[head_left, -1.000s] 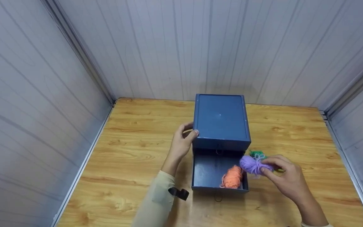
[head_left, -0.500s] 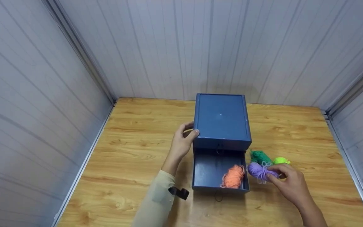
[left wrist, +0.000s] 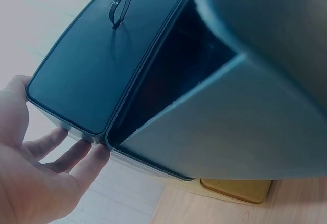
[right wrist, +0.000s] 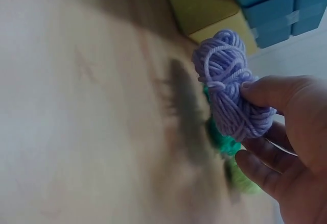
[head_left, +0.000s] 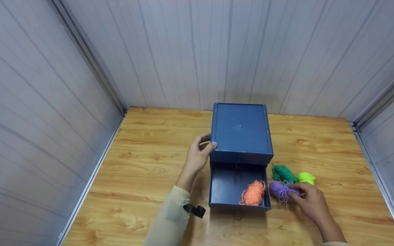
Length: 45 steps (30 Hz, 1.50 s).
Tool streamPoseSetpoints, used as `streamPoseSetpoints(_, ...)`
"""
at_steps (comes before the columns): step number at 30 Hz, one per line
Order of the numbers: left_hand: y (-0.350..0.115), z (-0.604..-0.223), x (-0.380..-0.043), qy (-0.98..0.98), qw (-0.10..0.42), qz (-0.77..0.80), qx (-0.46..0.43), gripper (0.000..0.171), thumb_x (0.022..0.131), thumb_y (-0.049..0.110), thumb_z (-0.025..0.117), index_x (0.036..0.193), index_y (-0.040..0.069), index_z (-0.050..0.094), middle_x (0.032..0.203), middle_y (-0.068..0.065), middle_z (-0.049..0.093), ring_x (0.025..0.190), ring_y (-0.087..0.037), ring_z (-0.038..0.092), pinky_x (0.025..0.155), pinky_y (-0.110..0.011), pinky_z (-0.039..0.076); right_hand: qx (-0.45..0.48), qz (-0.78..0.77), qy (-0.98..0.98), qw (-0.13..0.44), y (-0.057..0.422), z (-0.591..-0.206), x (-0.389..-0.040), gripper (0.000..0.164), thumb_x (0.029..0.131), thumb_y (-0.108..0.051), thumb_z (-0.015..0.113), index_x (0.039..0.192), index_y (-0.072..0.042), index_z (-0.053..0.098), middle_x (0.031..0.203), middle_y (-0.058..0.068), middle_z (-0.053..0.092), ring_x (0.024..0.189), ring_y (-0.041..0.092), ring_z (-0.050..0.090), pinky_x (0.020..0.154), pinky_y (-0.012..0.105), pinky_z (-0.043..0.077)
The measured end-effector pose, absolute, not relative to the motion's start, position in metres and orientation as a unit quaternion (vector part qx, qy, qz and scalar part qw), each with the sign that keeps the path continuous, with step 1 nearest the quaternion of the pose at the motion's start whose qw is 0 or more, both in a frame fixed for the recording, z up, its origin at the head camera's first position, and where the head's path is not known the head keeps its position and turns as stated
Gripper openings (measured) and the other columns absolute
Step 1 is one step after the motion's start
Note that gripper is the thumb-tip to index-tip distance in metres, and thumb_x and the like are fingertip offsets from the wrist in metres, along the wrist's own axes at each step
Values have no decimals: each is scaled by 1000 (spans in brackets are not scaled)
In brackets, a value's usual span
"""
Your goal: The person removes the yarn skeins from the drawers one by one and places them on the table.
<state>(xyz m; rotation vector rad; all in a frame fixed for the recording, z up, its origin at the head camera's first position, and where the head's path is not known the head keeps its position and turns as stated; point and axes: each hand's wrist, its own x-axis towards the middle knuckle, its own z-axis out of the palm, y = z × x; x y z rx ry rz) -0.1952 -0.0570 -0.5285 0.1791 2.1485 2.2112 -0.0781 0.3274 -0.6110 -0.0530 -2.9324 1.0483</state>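
Pinching purple yarn (head_left: 277,190), right hand (head_left: 314,201); left (head_left: 196,155) holds cabinet (head_left: 241,128); orange yarn (head_left: 253,194), head view only.

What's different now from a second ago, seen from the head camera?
The right hand carried the purple yarn rightward and toward the person, uncovering more of the green yarn and yellow yarn. Nothing was newly grabbed or released. The left hand stays on the blue box; the orange yarn stays in the open drawer.
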Motion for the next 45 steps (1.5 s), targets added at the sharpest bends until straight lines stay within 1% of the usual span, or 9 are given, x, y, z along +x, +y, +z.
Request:
streamPoseSetpoints(3, -57, -529, -195, 694, 27, 718, 57, 49, 97, 16, 65, 141, -1, 54, 137, -21, 58, 125, -33, 61, 102, -38, 52, -20, 334, -942, 2, 330, -619, -79, 19, 89, -11, 78, 108, -11, 77, 106, 9, 74, 93, 21, 68, 75, 26, 55)
streamPoseSetpoints(10, -56, -528, -196, 694, 24, 717, 56, 48, 97, 16, 65, 141, -1, 54, 137, -21, 58, 125, -34, 61, 103, -39, 52, -50, 346, -937, -27, 334, -628, -81, 21, 93, -14, 75, 114, -9, 75, 113, 14, 72, 104, 31, 69, 84, 41, 57)
streamPoseSetpoints(17, -56, -529, -196, 696, 27, 716, 53, 48, 97, 16, 65, 141, -2, 54, 137, -22, 58, 125, -35, 61, 103, -40, 52, -51, 343, -938, -11, 336, -626, -80, 26, 90, -15, 79, 115, -9, 74, 115, 15, 70, 104, 31, 69, 80, 32, 57)
streamPoseSetpoints(24, -56, -529, -195, 698, 24, 714, 51, 48, 97, 16, 65, 140, -2, 55, 137, -21, 59, 125, -34, 62, 103, -39, 52, -35, 335, -941, 29, 334, -611, -75, 30, 85, -12, 84, 113, -7, 74, 113, 16, 67, 97, 34, 71, 75, 35, 60)
streamPoseSetpoints(30, -56, -528, -195, 698, 27, 713, 50, 48, 97, 16, 65, 141, 0, 55, 137, -20, 59, 125, -33, 61, 104, -39, 52, -3, 323, -943, 76, 326, -593, -73, 30, 82, -12, 87, 110, -11, 76, 111, 9, 70, 96, 29, 68, 67, 24, 53)
streamPoseSetpoints(35, -55, -527, -195, 693, 30, 719, 52, 49, 98, 14, 65, 142, -1, 53, 139, -21, 57, 126, -34, 61, 103, -40, 52, 30, 324, -940, 101, 313, -577, -73, 34, 80, -10, 88, 112, -13, 77, 106, 2, 71, 90, 23, 68, 68, 27, 56)
streamPoseSetpoints(39, -56, -526, -195, 692, 28, 719, 54, 50, 98, 14, 65, 143, -1, 52, 140, -21, 57, 126, -36, 60, 104, -41, 51, 45, 328, -937, 110, 301, -562, -73, 34, 80, -10, 88, 111, -16, 77, 105, 0, 73, 86, 12, 67, 69, 30, 58)
streamPoseSetpoints(42, -56, -526, -195, 696, 28, 716, 55, 50, 98, 16, 65, 143, -1, 52, 139, -21, 57, 126, -35, 60, 104, -41, 52, 63, 331, -934, 121, 291, -551, -74, 33, 80, -10, 88, 110, -18, 78, 103, -3, 74, 85, 4, 65, 69, 28, 58)
streamPoseSetpoints(45, -56, -528, -195, 697, 29, 715, 55, 49, 98, 16, 65, 142, -1, 53, 138, -21, 58, 125, -34, 61, 104, -40, 52, 88, 336, -928, 135, 282, -541, -73, 32, 78, -9, 89, 107, -19, 79, 104, -8, 75, 88, 4, 66, 70, 27, 58)
